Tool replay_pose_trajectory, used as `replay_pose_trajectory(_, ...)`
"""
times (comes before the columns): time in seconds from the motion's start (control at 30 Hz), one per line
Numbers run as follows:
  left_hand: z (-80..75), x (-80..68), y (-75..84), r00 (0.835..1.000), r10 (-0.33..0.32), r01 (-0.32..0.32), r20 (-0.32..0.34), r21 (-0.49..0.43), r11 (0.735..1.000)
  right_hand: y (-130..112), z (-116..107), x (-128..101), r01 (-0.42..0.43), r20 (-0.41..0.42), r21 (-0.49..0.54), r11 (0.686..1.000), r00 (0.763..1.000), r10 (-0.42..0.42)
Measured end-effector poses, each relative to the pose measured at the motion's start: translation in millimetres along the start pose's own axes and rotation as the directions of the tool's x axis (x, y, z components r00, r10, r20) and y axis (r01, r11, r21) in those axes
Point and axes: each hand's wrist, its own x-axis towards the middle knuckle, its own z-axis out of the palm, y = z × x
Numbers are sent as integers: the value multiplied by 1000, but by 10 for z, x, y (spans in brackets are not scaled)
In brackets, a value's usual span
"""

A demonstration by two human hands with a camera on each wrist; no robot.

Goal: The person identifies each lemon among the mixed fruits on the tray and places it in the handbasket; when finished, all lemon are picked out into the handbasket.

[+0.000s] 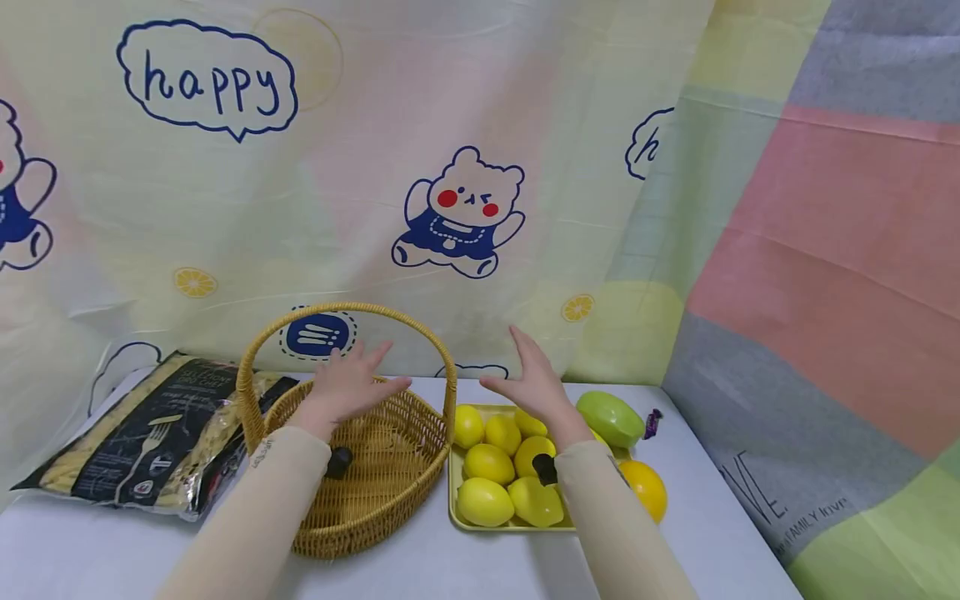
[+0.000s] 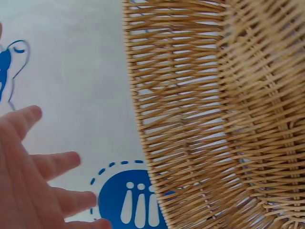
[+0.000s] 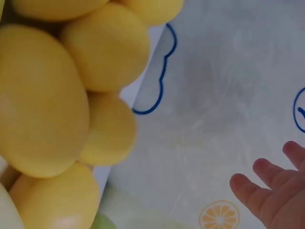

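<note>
My left hand [image 1: 341, 392] hovers over the wicker basket [image 1: 375, 533] with its fingers spread, holding nothing. In the left wrist view, that hand [image 2: 38, 186] is apart from the basket's woven wall [image 2: 181, 109]. Spread likewise, my right hand [image 1: 536, 387] is raised above a yellow tray [image 1: 452, 492] of several lemons [image 1: 486, 502] and touches none of them. The right wrist view shows its fingertips at the lower right, away from the lemons [image 3: 40, 100]. The sleeve hides part of the tray.
Left of the basket lies a black and clear bag of pasta [image 1: 150, 433]. Right of the tray are a green fruit [image 1: 611, 419], an orange [image 1: 647, 490] and a small purple-wrapped item [image 1: 653, 423]. The basket's tall handle [image 1: 345, 308] arches upward. A printed curtain [image 1: 360, 183] stands behind.
</note>
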Motion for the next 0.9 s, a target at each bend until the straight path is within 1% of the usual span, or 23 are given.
replay_pose_trajectory(0.1, -59, -77, 8, 999, -7, 10, 34, -72, 997, -18, -26, -66, -16, 8, 110, 994, 1000, 15)
replay_pose_trajectory(0.17, -98, -149, 21, 998, -5, 11, 58, -115, 993, -22, -48, -116, -26, 11, 177, 984, 1000, 24)
replay_pose_trajectory(0.23, -131, -245, 48, 997, 7, 4, 74, -155, 988, -18, -73, -172, -27, 10, 229, 973, 1000, 25)
replay_pose_trajectory(0.3, -163, -354, 79, 997, 26, -11, 76, -184, 983, -13, -97, -231, -22, 4, 277, 961, 1000, 22)
replay_pose_trajectory(0.43, -226, -587, 113, 997, 72, -66, 18, -222, 973, 3, -145, -356, 21, -10, 384, 923, 1000, -18)
replay_pose_trajectory(0.5, -254, -700, 110, 996, 93, -94, -18, -232, 968, 22, -161, -430, 41, -9, 442, 896, 999, -41)
replay_pose_trajectory(0.57, -279, -823, 91, 994, 101, -109, -44, -261, 959, 51, -176, -509, 52, -2, 501, 864, 998, -59)
replay_pose_trajectory(0.67, -297, -1008, 21, 992, 101, -123, -79, -352, 928, 87, -204, -621, 59, 4, 576, 815, 997, -75)
replay_pose_trajectory(0.73, -299, -1137, -39, 989, 98, -137, -112, -426, 895, 108, -228, -704, 58, 3, 606, 793, 997, -75)
replay_pose_trajectory(0.8, -293, -1261, -111, 985, 81, -146, -149, -507, 850, 128, -251, -789, 53, 1, 626, 778, 998, -68)
replay_pose_trajectory(0.83, -285, -1318, -150, 980, 68, -160, -189, -531, 832, 136, -262, -832, 48, 2, 634, 771, 998, -64)
replay_pose_trajectory(0.9, -250, -1423, -247, 962, 20, -178, -273, -566, 805, 157, -279, -918, 39, 2, 645, 763, 999, -53)
